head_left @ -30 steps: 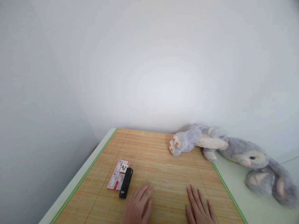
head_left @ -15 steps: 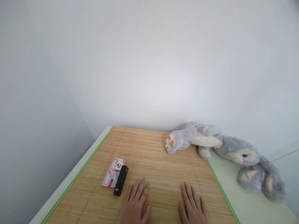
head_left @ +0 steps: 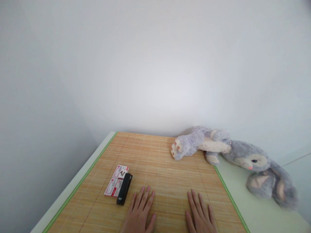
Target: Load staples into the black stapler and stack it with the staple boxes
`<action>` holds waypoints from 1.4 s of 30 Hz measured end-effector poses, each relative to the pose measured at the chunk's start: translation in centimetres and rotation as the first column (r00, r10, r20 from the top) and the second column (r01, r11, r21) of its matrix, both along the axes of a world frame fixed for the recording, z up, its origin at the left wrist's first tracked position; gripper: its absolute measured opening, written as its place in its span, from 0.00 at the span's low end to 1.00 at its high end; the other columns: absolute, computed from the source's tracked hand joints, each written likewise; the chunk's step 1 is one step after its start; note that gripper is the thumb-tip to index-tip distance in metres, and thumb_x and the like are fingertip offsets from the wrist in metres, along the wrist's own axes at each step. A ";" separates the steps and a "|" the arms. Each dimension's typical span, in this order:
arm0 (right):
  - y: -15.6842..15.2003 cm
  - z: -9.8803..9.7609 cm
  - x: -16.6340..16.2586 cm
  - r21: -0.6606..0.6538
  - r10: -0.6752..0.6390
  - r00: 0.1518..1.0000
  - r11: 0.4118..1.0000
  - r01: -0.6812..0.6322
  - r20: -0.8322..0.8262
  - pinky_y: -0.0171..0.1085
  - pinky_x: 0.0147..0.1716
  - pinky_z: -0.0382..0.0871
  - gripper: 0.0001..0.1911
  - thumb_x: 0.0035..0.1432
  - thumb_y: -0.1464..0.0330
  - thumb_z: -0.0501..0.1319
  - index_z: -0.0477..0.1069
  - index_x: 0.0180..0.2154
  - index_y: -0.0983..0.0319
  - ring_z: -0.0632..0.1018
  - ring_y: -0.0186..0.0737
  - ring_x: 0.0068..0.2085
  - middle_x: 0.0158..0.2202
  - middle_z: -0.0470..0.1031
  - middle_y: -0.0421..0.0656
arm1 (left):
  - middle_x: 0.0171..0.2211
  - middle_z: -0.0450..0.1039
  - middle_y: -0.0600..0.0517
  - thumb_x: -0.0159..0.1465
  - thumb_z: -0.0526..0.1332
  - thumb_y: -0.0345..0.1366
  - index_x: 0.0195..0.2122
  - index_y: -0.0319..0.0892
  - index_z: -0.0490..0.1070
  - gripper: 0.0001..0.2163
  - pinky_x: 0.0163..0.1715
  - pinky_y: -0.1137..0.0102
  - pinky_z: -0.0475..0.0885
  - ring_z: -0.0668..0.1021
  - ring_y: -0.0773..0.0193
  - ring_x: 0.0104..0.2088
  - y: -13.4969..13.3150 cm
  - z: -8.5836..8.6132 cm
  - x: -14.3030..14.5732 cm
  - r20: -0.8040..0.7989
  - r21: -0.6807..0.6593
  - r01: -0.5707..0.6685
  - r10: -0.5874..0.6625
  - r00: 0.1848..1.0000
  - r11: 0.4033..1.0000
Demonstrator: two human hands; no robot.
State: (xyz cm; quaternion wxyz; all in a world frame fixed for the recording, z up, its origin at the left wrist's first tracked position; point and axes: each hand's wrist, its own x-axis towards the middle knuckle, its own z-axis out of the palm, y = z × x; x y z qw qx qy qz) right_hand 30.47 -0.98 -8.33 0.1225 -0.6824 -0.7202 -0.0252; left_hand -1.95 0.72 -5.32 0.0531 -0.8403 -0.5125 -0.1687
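My left hand (head_left: 139,212) lies palm down on a bamboo mat (head_left: 167,181), fingers spread and holding nothing. Just to its left is a black stapler (head_left: 124,189), set at a slant. Beside the stapler are two small red-and-white boxes, one farther back (head_left: 119,171) with a stapler picture on it and one nearer (head_left: 112,187). The stapler partly covers their right side. Flat on the mat to the right, my right hand (head_left: 201,213) also has its fingers apart and nothing in them.
A grey plush rabbit (head_left: 213,145) lies on its side along the back right, its feet on the mat and its head and ears over the pale table top (head_left: 240,191). A white wall (head_left: 155,64) rises behind the table.
Both hands keep their places on the mat. The view has shifted very slightly; nothing has been picked up or put down.
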 end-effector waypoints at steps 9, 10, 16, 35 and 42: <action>-0.1 1.5 -0.7 0.003 -0.003 1.000 1.000 0.003 -0.029 0.65 0.67 0.52 0.33 0.70 0.51 0.42 0.49 0.73 0.49 0.60 0.60 0.72 0.71 0.62 0.40 | 0.74 0.50 0.52 0.70 0.56 0.44 0.76 0.51 0.43 0.35 0.66 0.51 0.64 0.59 0.48 0.72 0.0 -0.2 -0.1 -0.052 -0.034 0.004 -0.006 0.999 0.999; -0.2 1.6 -0.7 -0.003 -0.001 1.000 1.000 0.001 -0.025 0.65 0.67 0.52 0.33 0.70 0.51 0.42 0.50 0.73 0.49 0.60 0.60 0.72 0.71 0.61 0.40 | 0.74 0.50 0.52 0.70 0.56 0.44 0.76 0.50 0.43 0.35 0.65 0.50 0.64 0.59 0.48 0.72 0.1 -0.3 -0.1 -0.057 -0.030 0.006 -0.007 0.998 1.000; -0.2 1.6 -0.7 -0.038 0.002 1.000 0.999 -0.001 0.030 0.64 0.68 0.51 0.33 0.70 0.52 0.44 0.50 0.73 0.50 0.59 0.58 0.72 0.72 0.58 0.38 | 0.74 0.52 0.52 0.70 0.56 0.43 0.76 0.51 0.43 0.35 0.65 0.51 0.65 0.60 0.49 0.72 0.1 -0.6 -0.1 -0.041 -0.021 0.000 -0.001 0.999 1.000; -0.4 2.5 -1.0 -0.068 0.002 0.999 0.998 0.001 0.050 0.64 0.70 0.45 0.35 0.70 0.55 0.47 0.44 0.74 0.54 0.55 0.57 0.74 0.75 0.50 0.41 | 0.74 0.50 0.54 0.72 0.54 0.42 0.75 0.50 0.43 0.33 0.69 0.55 0.62 0.58 0.55 0.73 -0.1 0.8 0.1 -0.014 -0.113 -0.029 0.027 1.000 0.993; -0.2 2.1 -0.7 -0.089 -0.010 1.000 0.996 0.013 0.028 0.65 0.70 0.44 0.35 0.71 0.55 0.46 0.44 0.74 0.54 0.54 0.57 0.74 0.75 0.50 0.41 | 0.74 0.52 0.54 0.70 0.56 0.41 0.75 0.51 0.44 0.34 0.69 0.56 0.61 0.59 0.54 0.73 0.1 0.6 0.5 0.002 -0.107 -0.035 0.035 0.999 0.994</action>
